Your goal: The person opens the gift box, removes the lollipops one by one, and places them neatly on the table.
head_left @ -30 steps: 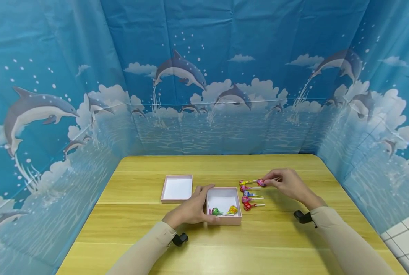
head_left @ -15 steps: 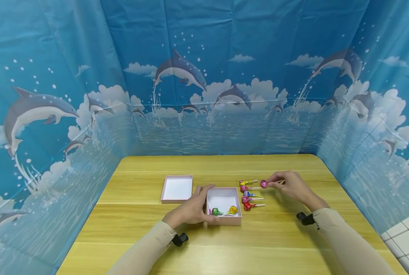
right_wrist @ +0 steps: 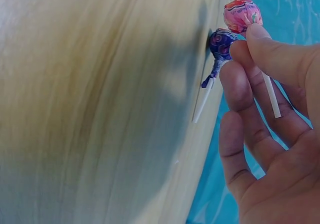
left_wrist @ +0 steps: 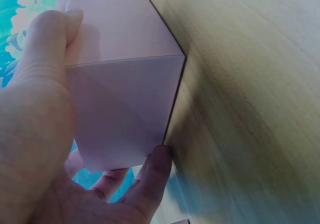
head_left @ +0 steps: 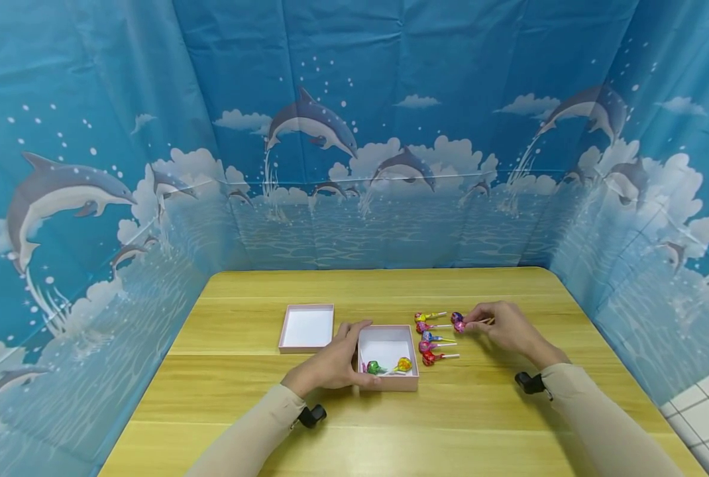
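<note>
My right hand [head_left: 507,326] pinches a pink lollipop [right_wrist: 242,15] between thumb and fingertips, its white stick pointing back toward the palm. Just beyond it, a dark purple lollipop [right_wrist: 221,45] lies on the table, close to the fingertips. With thumb and fingers on different sides, my left hand [head_left: 332,360] grips a small pale pink box [left_wrist: 127,109] that stands on the table. Inside the box, a green lollipop [head_left: 374,367] and a yellow-orange lollipop [head_left: 403,364] lie near the front wall; a bit of pink shows at the left corner.
Right of the box, several lollipops lie in a column: yellow [head_left: 420,317], pinkish red [head_left: 422,326], blue [head_left: 429,336], pink [head_left: 426,346] and red [head_left: 430,358]. The box lid [head_left: 308,327] rests upturned behind the left hand. A dolphin-print curtain [head_left: 354,218] surrounds the wooden table [head_left: 241,397].
My right hand has shifted slightly right and toward me. A purple lollipop now shows beyond the pink one in my fingers. My left hand and the box have stayed still.
</note>
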The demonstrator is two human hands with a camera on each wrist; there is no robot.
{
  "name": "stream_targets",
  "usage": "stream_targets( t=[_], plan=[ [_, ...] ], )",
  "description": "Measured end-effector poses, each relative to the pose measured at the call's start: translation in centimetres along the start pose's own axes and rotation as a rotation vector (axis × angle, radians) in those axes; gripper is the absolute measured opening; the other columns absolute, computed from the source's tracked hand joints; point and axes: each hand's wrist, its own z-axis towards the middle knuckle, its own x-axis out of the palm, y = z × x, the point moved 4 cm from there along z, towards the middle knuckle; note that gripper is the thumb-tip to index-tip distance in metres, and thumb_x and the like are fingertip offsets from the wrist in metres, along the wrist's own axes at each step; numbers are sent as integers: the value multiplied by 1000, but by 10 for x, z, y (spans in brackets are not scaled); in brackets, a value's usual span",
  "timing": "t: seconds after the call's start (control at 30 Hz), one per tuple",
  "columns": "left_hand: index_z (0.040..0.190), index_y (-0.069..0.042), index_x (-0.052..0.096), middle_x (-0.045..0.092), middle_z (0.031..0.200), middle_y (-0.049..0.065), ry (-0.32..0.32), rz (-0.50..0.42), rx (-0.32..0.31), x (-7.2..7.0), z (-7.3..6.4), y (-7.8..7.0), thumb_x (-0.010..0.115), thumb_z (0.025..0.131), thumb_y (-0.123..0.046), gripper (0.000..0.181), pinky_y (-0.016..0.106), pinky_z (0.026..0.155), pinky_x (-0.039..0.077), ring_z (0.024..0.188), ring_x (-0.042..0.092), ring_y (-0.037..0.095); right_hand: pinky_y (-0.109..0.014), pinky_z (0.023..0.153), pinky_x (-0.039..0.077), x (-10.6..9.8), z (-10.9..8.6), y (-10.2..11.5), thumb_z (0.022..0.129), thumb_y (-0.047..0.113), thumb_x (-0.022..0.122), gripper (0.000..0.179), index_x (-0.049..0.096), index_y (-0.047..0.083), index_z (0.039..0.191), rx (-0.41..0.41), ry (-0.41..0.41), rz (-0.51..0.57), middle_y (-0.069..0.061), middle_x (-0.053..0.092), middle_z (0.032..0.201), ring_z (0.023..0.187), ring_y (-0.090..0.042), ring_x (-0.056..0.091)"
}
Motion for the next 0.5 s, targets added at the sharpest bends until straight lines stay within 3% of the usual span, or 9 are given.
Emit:
stream_targets(
  t=[0.5],
  plan=[
    [187, -17, 20, 48, 158, 19, 2, -6, -2, -1, -2, -1, 95, 99, -51, 120, 50, 112, 59, 121, 61, 24, -57, 98, 68, 9, 3, -5, 110, 13, 83, 11, 87, 21, 104, 23, 3, 17, 2, 86, 105, 103, -22, 80]
  ],
)
